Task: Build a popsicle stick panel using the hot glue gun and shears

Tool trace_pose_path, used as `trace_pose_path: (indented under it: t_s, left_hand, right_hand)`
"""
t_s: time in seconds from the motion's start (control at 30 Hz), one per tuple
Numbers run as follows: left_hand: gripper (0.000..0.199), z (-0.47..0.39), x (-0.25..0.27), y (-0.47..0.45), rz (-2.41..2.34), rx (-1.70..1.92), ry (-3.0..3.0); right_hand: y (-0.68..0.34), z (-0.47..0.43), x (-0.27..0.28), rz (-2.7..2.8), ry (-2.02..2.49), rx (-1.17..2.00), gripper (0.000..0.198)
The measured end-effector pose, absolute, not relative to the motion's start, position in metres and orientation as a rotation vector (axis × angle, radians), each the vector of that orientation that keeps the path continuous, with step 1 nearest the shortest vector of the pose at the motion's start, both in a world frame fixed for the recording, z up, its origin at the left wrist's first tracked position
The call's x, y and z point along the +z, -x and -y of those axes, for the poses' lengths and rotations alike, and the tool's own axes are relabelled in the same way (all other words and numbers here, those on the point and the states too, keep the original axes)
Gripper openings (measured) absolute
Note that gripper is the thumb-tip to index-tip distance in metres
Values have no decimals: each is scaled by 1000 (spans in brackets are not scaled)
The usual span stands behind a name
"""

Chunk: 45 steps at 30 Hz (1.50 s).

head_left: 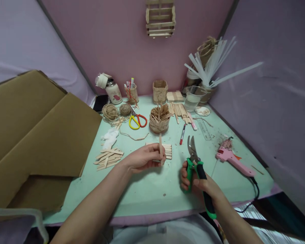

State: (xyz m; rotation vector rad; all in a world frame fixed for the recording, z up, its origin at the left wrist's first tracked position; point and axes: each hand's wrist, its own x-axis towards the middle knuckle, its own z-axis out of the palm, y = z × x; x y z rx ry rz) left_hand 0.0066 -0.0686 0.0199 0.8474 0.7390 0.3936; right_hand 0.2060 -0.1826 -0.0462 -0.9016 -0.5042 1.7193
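My left hand pinches a wooden craft stick, held upright over the middle of the table. Partly hidden behind that hand lies a small flat panel of craft sticks set side by side. My right hand grips green-and-black pruning shears, their blades pointing up and slightly apart. Just beyond the left hand stands a paper-like round container full of stick pieces. A red-and-grey pen lies between that container and the shears.
A pink glue gun with a black cord rests at the right. Cut stick pieces, scissors and twine balls are at the left, beside a large cardboard box. A plastic cup stands at the back right.
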Motion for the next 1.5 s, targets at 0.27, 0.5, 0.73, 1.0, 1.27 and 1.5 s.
trace_pose_path:
  t_s: [0.27,0.5,0.73,1.0,1.27,1.5]
  left_hand:
    - [11,67,4,-59,-667,440,-934]
    - [39,80,-12,-62,-695,497,-1099]
    - [35,84,-8,-58,-671,366,-1030]
    - [28,86,4,-56,-700,168,-1106]
    - [40,84,0,-56,-680,88,-1215]
    - [43,83,-1,-57,-683,33,-1225]
  right_hand:
    - [-217,194,-36,518,897,1712,50]
    - [-224,211,-21,563,1116,1719,55]
    - [-234,226,-5,670,1323,1772,50]
    - [-243,233,13,1007,1494,1825,28]
    - [-239,233,18,938,1514,1923,20]
    - [-233,230,21,892,1532,1932,22]
